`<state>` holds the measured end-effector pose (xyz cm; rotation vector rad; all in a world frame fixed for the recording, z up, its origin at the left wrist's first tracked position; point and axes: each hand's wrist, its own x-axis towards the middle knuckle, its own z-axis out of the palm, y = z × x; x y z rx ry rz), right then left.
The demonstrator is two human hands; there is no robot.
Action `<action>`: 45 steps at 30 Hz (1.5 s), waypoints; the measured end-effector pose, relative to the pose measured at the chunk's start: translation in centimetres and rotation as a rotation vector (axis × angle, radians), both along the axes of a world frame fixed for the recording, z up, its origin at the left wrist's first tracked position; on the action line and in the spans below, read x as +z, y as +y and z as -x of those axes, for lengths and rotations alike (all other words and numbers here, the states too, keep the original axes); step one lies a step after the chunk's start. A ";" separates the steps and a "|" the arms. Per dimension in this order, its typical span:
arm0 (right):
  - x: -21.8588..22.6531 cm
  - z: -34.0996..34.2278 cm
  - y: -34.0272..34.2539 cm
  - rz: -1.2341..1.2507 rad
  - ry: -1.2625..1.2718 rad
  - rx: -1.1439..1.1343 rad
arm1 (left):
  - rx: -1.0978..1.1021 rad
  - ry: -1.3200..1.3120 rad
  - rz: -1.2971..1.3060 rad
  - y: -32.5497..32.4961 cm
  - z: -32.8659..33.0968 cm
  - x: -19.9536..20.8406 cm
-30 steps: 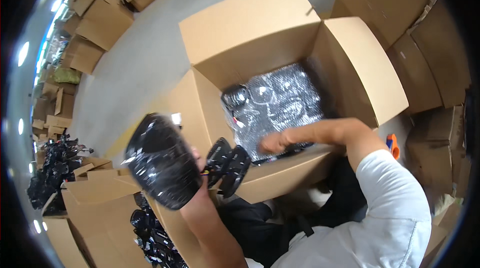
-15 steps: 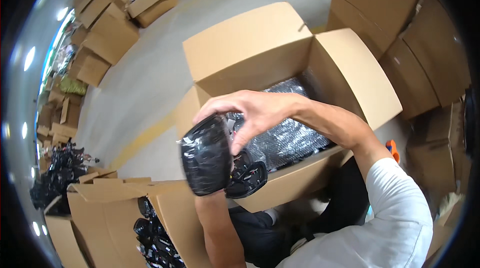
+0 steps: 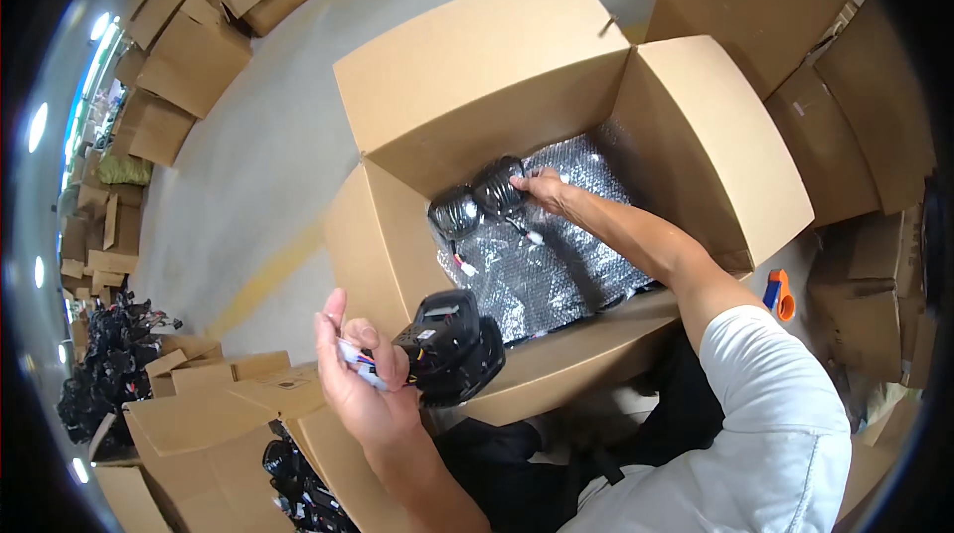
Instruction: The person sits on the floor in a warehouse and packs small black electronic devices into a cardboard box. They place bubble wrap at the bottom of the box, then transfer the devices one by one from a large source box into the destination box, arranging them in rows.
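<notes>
My right hand (image 3: pixel 546 189) reaches into a large open cardboard box (image 3: pixel 477 71), its fingers closed on the edge of a glossy black housing (image 3: pixel 499 187) wrapped in clear film. Beside it sits a second black housing (image 3: pixel 455 215); both have short wires ending in white connectors and rest on bubble wrap (image 3: pixel 581 265). Over the box's near left corner, my left hand (image 3: pixel 366 389) is palm up, fingers curled round wires with white connectors (image 3: pixel 360 364). These lead to black housings (image 3: pixel 452 349) hanging beside the hand, apparently two together.
Another carton (image 3: pixel 199 424) at lower left holds more black parts (image 3: pixel 293 478). Black parts are heaped on the far left (image 3: pixel 114 364). An orange and blue tape dispenser (image 3: pixel 780 295) lies right of the box. Stacked cartons (image 3: pixel 755 11) stand at the right.
My right hand has moved from the held housings down into the box, where two black housings now show on the bubble wrap. My left hand has turned palm up, with its housings now right of it.
</notes>
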<state>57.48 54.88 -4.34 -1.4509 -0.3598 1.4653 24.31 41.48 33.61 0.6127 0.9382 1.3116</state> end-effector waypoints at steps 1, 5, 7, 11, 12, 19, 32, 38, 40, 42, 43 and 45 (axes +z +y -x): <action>-2.1 -3.6 -0.5 0.023 -0.170 -0.010 | -0.050 -0.066 -0.009 0.7 -0.8 -0.5; 2.2 6.0 -1.9 -0.028 -1.348 0.143 | 0.087 -0.100 -0.043 0.0 2.6 -0.6; 8.0 8.7 -2.0 -0.360 -1.106 0.417 | 0.156 -0.132 -0.063 -0.5 3.8 -0.3; 15.2 12.6 -7.1 -0.355 0.222 1.031 | 0.206 -0.265 -0.098 -0.3 4.8 -0.6; 16.6 13.6 -9.1 -0.274 0.490 1.118 | 0.208 -0.310 -0.119 0.2 5.4 -1.0; 20.4 18.8 -15.0 -0.300 0.862 1.064 | 0.316 -0.367 -0.207 0.4 4.7 -1.2; 25.8 19.1 -16.4 -0.139 1.325 0.753 | 0.315 -0.275 -0.332 -2.2 0.3 2.0; 29.3 12.7 -10.4 -0.387 0.771 0.358 | 0.600 0.284 -0.383 -2.3 -2.2 2.7; 29.5 9.2 -7.9 -0.485 0.678 0.304 | 0.661 0.501 -0.402 -1.9 -2.9 2.1; 30.5 6.0 -6.3 -0.529 0.582 0.265 | 0.646 0.620 -0.357 -1.7 -3.2 2.2; 28.2 3.6 -4.5 -0.533 0.511 0.284 | 0.629 0.674 -0.338 -1.7 -3.5 2.2; 23.7 1.7 -2.2 -0.405 0.149 0.239 | 0.565 0.651 -0.253 -1.6 -3.1 2.3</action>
